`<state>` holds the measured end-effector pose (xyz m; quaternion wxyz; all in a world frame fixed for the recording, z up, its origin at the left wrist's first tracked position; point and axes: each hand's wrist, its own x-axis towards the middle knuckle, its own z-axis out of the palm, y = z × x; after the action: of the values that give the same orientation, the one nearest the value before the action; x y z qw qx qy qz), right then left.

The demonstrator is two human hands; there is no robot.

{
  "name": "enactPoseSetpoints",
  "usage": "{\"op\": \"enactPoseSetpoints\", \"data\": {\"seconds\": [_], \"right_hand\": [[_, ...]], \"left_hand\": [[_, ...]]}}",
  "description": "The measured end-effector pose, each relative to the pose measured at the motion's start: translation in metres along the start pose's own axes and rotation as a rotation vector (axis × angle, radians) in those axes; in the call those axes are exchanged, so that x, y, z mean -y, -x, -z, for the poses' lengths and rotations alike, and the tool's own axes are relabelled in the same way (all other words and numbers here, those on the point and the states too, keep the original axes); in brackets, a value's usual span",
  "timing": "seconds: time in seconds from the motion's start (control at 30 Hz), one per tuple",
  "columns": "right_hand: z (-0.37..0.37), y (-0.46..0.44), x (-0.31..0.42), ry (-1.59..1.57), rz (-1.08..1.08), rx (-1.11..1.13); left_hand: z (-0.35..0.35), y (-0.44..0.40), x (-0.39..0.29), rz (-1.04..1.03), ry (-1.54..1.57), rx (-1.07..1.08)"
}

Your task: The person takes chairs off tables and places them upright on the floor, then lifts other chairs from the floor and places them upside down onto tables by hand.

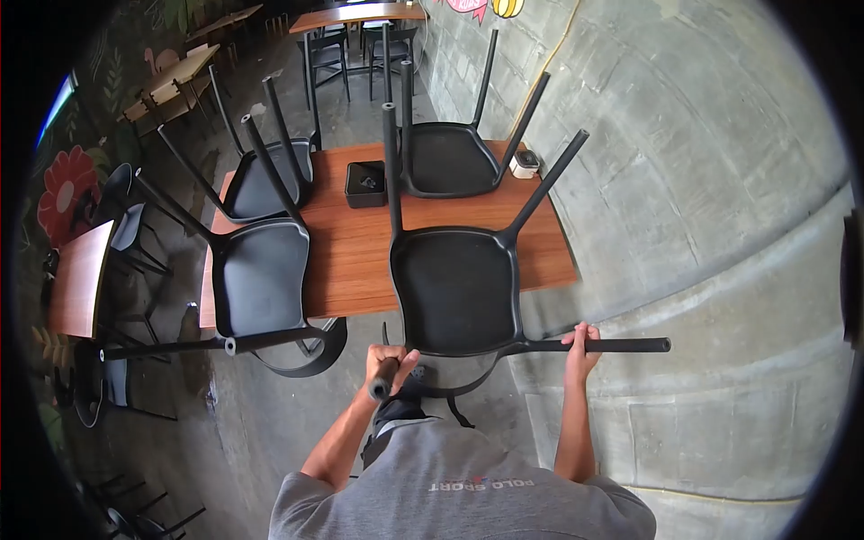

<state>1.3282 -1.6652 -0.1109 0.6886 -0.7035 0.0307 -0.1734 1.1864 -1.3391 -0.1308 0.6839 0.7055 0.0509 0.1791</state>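
A black chair [457,288] lies upside down with its seat on the near right part of the wooden table [351,261], legs pointing up and outward. My left hand [390,364] is closed around one of its near legs, whose hollow end faces me. Around the other near leg, which stretches right, my right hand [581,346] is wrapped. The chair's curved backrest hangs below the table edge, close to my body. To the left, a second upturned black chair [262,274] rests on the same table, its backrest also hanging over the edge.
Two more upturned chairs, one at far left [265,180] and one at far right [450,157], sit on the table. Between them are a black box [365,184] and a small white item [525,163]. A concrete wall [702,225] runs along the right. Another table [83,279] stands left.
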Motion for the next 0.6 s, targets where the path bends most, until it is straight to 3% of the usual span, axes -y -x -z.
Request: {"op": "enactPoseSetpoints", "data": {"seconds": [0.23, 0.6], "right_hand": [[-0.005, -0.062, -0.059, -0.075, -0.028, -0.108], [-0.008, -0.119, -0.067, 0.105, -0.024, -0.16]], "left_hand": [[-0.02, -0.037, 0.024, -0.063, -0.078, 0.145], [-0.058, -0.062, 0.04, -0.128, -0.151, 0.248]]}}
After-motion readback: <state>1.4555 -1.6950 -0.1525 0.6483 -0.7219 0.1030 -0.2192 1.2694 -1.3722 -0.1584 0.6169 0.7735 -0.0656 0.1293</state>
